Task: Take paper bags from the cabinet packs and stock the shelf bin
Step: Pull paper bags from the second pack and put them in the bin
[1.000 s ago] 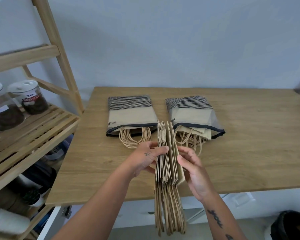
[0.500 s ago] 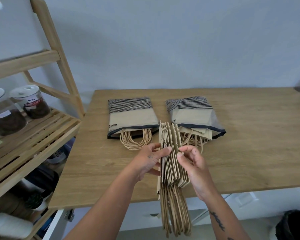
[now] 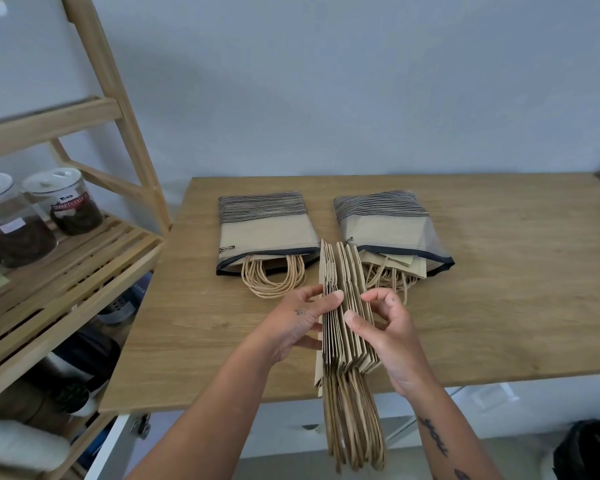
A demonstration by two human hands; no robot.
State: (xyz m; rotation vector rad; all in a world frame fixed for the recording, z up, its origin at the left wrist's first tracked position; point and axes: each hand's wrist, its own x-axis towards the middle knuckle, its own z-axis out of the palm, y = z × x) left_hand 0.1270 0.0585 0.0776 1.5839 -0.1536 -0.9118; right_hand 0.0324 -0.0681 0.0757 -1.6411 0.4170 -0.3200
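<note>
A stack of flat brown paper bags (image 3: 347, 306) stands on edge over the table's near edge, its twisted handles (image 3: 355, 427) hanging down toward me. My left hand (image 3: 300, 323) presses the stack's left side with the thumb on top. My right hand (image 3: 387, 327) grips its right side, thumb and fingers fanning the bags apart. Behind them two striped plastic packs lie on the wooden table (image 3: 499, 289): the left pack (image 3: 265, 230) with handle loops sticking out, the right pack (image 3: 387, 230) with loose bags showing at its mouth.
A wooden shelf unit (image 3: 66, 265) stands at the left with two white-lidded jars (image 3: 63, 202) on a slatted shelf. Dark items sit on lower shelves. A black object (image 3: 586, 452) lies on the floor at the lower right.
The stack has fanned wider at its far end. My right fingers have curled up off the bags' side and my left thumb now lies over the top edges.
</note>
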